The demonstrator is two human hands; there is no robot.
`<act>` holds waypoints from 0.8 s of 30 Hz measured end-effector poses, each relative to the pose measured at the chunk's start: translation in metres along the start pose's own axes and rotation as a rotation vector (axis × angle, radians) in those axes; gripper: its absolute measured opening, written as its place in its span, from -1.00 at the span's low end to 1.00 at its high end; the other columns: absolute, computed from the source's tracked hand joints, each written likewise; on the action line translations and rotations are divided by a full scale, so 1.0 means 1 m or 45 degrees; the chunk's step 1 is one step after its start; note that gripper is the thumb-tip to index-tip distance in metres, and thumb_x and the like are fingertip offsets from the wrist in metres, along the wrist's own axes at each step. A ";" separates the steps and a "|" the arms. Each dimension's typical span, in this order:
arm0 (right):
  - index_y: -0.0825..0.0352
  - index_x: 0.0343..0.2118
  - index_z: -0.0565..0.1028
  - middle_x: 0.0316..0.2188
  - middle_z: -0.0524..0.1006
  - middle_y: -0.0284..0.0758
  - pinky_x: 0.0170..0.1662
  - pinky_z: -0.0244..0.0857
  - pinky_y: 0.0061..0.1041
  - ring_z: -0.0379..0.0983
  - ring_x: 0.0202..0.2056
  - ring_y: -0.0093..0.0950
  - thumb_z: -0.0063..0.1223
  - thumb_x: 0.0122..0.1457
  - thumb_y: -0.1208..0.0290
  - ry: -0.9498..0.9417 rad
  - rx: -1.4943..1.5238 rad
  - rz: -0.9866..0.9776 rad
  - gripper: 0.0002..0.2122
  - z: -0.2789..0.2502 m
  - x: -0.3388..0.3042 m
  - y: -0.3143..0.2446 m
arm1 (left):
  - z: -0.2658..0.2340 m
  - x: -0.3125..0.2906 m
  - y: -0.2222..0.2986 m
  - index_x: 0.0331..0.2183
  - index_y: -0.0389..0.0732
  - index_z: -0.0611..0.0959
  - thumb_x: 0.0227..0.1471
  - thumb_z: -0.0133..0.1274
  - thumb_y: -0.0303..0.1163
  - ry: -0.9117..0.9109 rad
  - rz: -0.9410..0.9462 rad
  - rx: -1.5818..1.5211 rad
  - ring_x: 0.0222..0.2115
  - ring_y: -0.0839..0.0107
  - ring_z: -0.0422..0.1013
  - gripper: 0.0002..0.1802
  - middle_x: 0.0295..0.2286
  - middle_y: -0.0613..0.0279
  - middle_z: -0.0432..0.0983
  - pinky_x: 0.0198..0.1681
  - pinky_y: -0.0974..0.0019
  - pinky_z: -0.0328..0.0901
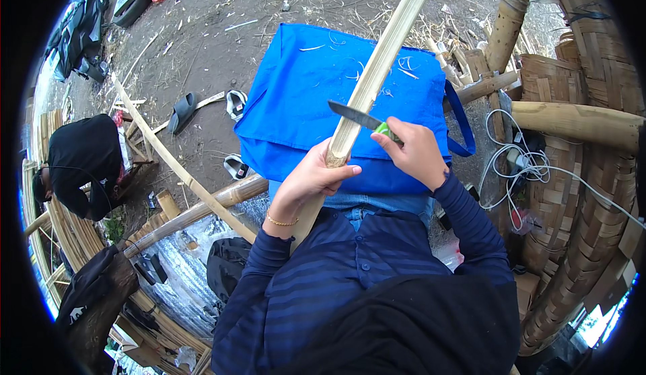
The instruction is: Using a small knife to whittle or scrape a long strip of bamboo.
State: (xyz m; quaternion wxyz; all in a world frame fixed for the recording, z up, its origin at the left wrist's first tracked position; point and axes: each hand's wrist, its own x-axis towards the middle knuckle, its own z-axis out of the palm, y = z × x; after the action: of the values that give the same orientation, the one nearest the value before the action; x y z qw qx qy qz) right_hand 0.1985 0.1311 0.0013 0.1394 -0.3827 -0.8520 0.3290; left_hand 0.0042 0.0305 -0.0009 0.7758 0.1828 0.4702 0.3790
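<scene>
My left hand [316, 176] grips a long pale bamboo strip [380, 65] near its lower part; the strip runs from my lap up and away to the top of the view. My right hand [417, 152] holds a knife with a green handle [385, 130]. Its dark blade [353, 114] points left and lies across the strip just above my left hand. A blue cloth bag [303, 86] is spread over my lap under the strip, with thin shavings on it.
Woven bamboo baskets [572, 193] stand at the right with thick bamboo poles [579, 121] and white cables [525, 166]. Another person in black [84, 163] crouches at the left among bamboo strips. Sandals [182, 111] and a long slat [161, 150] lie on the dirt ground.
</scene>
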 end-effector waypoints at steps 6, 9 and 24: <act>0.33 -0.57 0.34 -0.74 0.32 -0.18 -0.62 0.11 -0.35 0.34 -0.67 -0.23 0.04 0.12 0.17 0.020 -0.096 -0.102 -0.68 -0.007 0.001 0.002 | 0.004 -0.003 0.000 -0.38 -0.15 0.36 -0.11 0.22 -0.44 0.029 0.005 0.053 -0.77 0.75 0.08 -0.67 -0.65 0.50 0.21 -0.78 0.58 -0.05; 0.32 -0.60 0.32 -0.74 0.33 -0.21 -0.63 0.13 -0.36 0.34 -0.67 -0.23 0.04 0.11 0.17 -0.049 -0.113 -0.322 -0.67 0.007 -0.010 -0.008 | 0.003 0.001 -0.007 -0.38 -0.15 0.35 -0.12 0.22 -0.44 0.005 -0.095 0.050 -0.76 0.74 0.08 -0.66 -0.64 0.49 0.21 -0.77 0.58 -0.04; 0.31 -0.61 0.33 -0.77 0.33 -0.21 -0.64 0.14 -0.34 0.35 -0.69 -0.23 0.00 0.14 0.13 0.215 -0.178 0.062 -0.65 -0.029 0.022 0.026 | 0.006 0.002 -0.009 -0.41 -0.13 0.34 -0.10 0.20 -0.47 -0.026 -0.013 0.085 -0.78 0.73 0.09 -0.69 -0.67 0.48 0.21 -0.78 0.57 -0.03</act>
State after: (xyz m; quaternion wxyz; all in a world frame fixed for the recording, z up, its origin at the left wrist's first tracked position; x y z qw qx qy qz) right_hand 0.2126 0.1738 0.0050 0.1756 -0.4383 -0.8486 0.2387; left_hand 0.0138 0.0268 -0.0048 0.7758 0.2101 0.4757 0.3574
